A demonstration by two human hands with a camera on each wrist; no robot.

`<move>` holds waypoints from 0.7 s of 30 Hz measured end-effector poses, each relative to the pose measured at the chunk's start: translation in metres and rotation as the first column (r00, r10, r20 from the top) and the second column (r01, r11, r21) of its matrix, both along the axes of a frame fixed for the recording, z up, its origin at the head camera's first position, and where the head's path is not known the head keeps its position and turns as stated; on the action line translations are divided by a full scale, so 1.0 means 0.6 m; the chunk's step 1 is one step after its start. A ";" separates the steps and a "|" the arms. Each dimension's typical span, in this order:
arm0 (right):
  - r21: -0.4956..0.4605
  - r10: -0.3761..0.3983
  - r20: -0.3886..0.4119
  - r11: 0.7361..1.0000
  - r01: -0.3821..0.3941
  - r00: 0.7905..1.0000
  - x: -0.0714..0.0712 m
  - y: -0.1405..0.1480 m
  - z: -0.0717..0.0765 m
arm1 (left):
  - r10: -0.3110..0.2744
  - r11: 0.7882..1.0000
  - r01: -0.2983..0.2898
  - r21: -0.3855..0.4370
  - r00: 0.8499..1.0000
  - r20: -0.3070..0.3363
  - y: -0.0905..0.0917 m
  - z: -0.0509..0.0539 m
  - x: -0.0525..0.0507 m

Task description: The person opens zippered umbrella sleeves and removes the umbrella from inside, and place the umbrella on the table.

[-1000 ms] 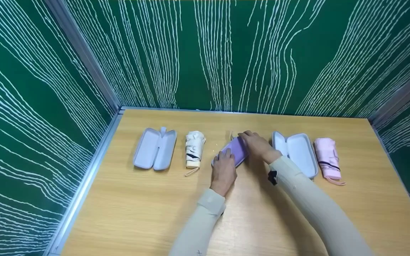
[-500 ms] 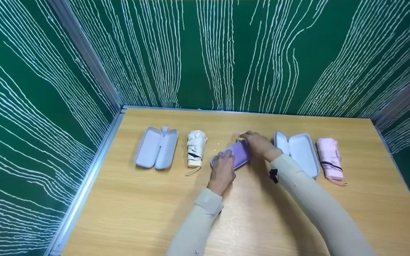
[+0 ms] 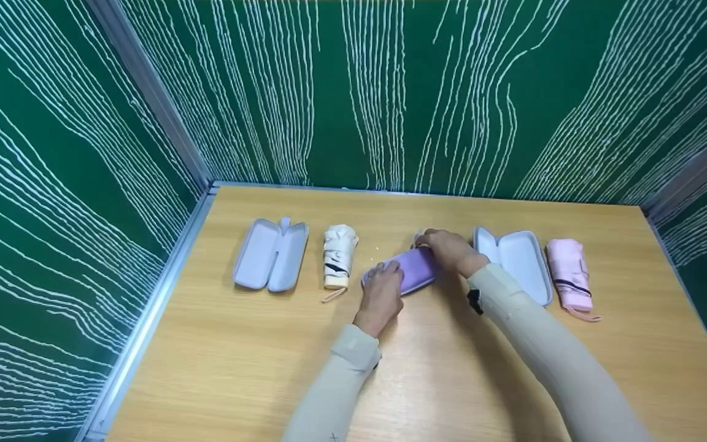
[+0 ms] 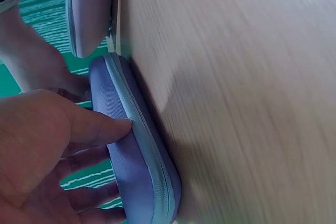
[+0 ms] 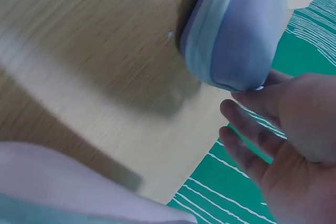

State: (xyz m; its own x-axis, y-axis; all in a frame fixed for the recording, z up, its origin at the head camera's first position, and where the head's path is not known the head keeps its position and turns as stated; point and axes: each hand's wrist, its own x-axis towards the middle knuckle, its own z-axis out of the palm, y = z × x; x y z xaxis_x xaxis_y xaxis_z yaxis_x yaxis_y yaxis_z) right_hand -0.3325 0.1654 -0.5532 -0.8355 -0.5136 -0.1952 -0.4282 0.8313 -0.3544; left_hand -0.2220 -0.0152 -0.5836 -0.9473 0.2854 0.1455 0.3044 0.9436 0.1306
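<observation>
The left grip (image 3: 380,297) held a purple case (image 3: 417,269). Right of it, the right grip (image 3: 450,251) touched the case's end, whether pinching unclear.

gap between white umbrella (image 3: 340,253), purple case (image 3: 418,267)

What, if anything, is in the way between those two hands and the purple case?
Nothing visible: the left hand grips the purple case directly, and the right hand is at its other end. The cream folded umbrella lies off to the left, not between them.
</observation>
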 end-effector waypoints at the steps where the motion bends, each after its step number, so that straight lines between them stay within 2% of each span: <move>1: 0.000 0.010 -0.006 1.000 -0.010 1.000 -0.002 0.001 -0.002 | -0.003 1.000 0.003 0.005 1.000 -0.004 -0.001 0.000 0.001; 13: 0.022 0.108 -0.006 0.994 -0.108 0.994 -0.019 0.007 -0.009 | -0.032 0.999 0.032 0.019 0.999 0.026 -0.007 0.001 -0.002; 21: 0.028 0.142 0.034 0.989 -0.143 0.989 -0.028 0.008 -0.005 | -0.045 0.999 0.046 -0.025 0.999 0.014 -0.011 0.001 -0.004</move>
State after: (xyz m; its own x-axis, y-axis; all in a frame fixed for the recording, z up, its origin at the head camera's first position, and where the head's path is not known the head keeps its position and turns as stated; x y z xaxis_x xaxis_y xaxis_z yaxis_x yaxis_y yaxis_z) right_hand -0.3494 0.1700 -0.5564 -0.7477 -0.6202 -0.2375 -0.5318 0.7733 -0.3452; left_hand -0.2247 -0.0219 -0.5831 -0.9351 0.3316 0.1250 0.3454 0.9318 0.1115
